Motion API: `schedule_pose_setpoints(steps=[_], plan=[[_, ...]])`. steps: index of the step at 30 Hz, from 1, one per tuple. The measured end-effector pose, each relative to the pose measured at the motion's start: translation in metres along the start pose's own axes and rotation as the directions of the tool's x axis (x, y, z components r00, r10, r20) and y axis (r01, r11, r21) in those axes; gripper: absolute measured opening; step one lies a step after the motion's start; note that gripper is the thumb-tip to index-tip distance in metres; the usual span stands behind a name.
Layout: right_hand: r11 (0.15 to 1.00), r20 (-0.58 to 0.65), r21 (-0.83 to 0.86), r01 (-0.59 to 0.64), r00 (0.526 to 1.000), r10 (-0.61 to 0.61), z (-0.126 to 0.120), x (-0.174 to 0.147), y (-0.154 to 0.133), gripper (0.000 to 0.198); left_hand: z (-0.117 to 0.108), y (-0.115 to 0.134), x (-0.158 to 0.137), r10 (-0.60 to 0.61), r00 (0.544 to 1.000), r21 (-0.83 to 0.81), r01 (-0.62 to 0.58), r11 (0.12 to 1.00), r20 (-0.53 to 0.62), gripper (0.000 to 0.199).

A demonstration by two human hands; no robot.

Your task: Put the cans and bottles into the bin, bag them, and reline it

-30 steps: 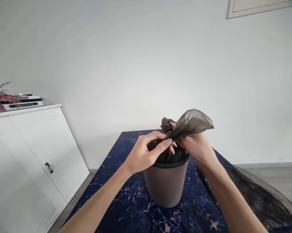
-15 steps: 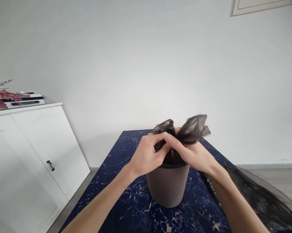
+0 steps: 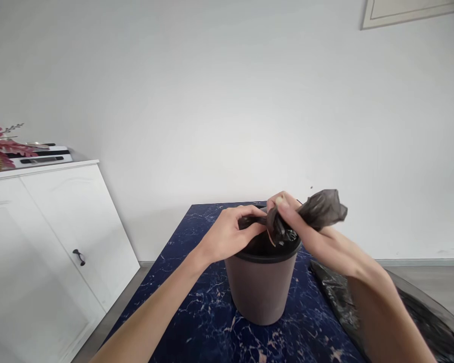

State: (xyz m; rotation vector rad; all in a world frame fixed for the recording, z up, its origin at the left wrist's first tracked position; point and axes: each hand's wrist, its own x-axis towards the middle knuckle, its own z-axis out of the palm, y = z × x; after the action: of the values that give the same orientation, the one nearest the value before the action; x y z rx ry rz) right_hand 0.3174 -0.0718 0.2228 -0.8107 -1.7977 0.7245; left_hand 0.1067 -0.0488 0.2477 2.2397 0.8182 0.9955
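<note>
A brown-grey trash can [image 3: 262, 290] with a black rim stands upright on a blue marble-patterned table [image 3: 196, 312]. Over its mouth, both hands grip a thin black garbage bag [image 3: 322, 207]. My left hand [image 3: 232, 232] pinches a twisted strand of the bag between thumb and fingers at the left of the opening. My right hand [image 3: 297, 217] is closed on the bag at the right, thumb on top, and a loose crumpled end sticks out beyond it to the right. A loop of plastic lies between the hands. The bag's lower part is hidden inside the can.
Another black plastic bag [image 3: 336, 290] lies spread at the table's right side, partly behind my right forearm. On the left stands a white cabinet [image 3: 60, 242] with pink flowers [image 3: 11, 146] and a white-and-black device [image 3: 41, 157] on top. A pale wall rises behind the table.
My hands have moved apart; the right has shifted rightward with the loose bag end. The two bag ends that stuck up are now drawn sideways, and more of the can's rim shows.
</note>
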Motion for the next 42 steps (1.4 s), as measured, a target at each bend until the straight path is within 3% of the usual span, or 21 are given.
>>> schedule_pose_setpoints(steps=[2,4,7,10,16,21,24,26,31,37,42], plan=[[0.992,0.085,-0.121,0.022,0.996,-0.012,-0.007,-0.003,-0.002,0.031,-0.002,0.000,0.000,-0.053,0.999,-0.024,0.053,0.998,0.000,0.019],[0.968,0.167,-0.213,0.131,0.981,-0.096,-0.014,-0.005,-0.001,0.021,-0.004,-0.001,0.000,-0.099,0.995,-0.013,0.099,0.995,-0.004,0.018],[0.918,0.217,-0.287,0.274,0.952,-0.216,-0.022,-0.004,0.000,0.022,-0.007,-0.003,0.000,-0.142,0.990,-0.024,0.142,0.990,-0.008,0.019],[0.908,0.107,-0.323,0.268,0.963,-0.246,-0.024,-0.004,-0.003,0.024,-0.009,-0.003,0.000,-0.127,0.992,-0.073,0.125,0.990,-0.026,0.018],[0.835,-0.100,-0.515,0.194,0.954,-0.283,-0.013,-0.001,-0.004,0.005,-0.002,0.002,0.001,-0.071,0.992,-0.040,0.067,0.997,-0.106,0.015],[0.772,-0.224,-0.578,0.264,0.858,-0.461,-0.004,0.007,0.002,0.008,0.004,0.010,-0.002,0.014,0.996,0.079,-0.008,0.997,-0.084,0.023],[0.736,-0.227,-0.572,0.362,0.792,-0.566,0.000,0.010,0.006,0.015,0.003,0.008,-0.002,-0.020,0.997,-0.031,0.018,0.999,-0.068,0.042],[0.717,-0.201,-0.575,0.393,0.782,-0.590,0.003,0.011,0.008,0.018,0.002,0.004,0.001,-0.068,0.993,-0.114,0.057,0.992,-0.097,0.051],[0.693,-0.155,-0.628,0.353,0.816,-0.557,0.010,0.013,0.011,0.018,0.002,0.000,0.011,0.006,1.000,-0.177,-0.007,0.984,-0.005,0.037],[0.758,0.004,-0.578,0.304,0.929,-0.370,0.000,0.009,0.012,0.016,0.001,-0.003,0.006,-0.066,0.998,-0.128,0.064,0.990,-0.014,0.031],[0.716,0.086,-0.643,0.271,0.955,-0.284,-0.008,0.004,0.006,0.019,-0.003,-0.008,0.004,-0.050,0.995,0.013,0.051,0.999,-0.091,0.031]])
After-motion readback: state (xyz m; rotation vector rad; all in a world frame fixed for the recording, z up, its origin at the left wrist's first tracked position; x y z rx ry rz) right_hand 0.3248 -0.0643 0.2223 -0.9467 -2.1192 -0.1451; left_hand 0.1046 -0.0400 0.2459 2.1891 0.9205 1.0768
